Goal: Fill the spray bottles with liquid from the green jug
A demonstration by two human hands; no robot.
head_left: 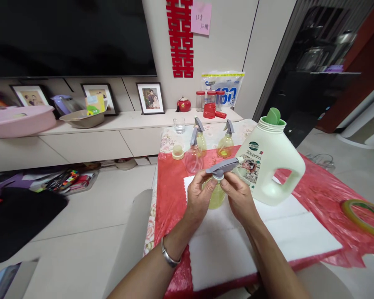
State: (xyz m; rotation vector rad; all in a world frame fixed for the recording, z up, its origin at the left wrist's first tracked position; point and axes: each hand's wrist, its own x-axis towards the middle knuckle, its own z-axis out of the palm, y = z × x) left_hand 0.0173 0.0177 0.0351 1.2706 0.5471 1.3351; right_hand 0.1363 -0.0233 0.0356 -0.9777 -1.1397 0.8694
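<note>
A small yellow spray bottle is held over the white mat on the red-covered table. My left hand wraps round its body. My right hand pinches the collar under the grey trigger head. Just right of my hands stands a large white detergent jug with a green funnel in its neck. Behind are a pink spray bottle and two yellowish spray bottles.
A small yellow cap and a drinking glass sit at the table's far left. A tape roll lies at the right. A low cabinet with photo frames, basins and red jars runs behind. Clutter covers the floor at left.
</note>
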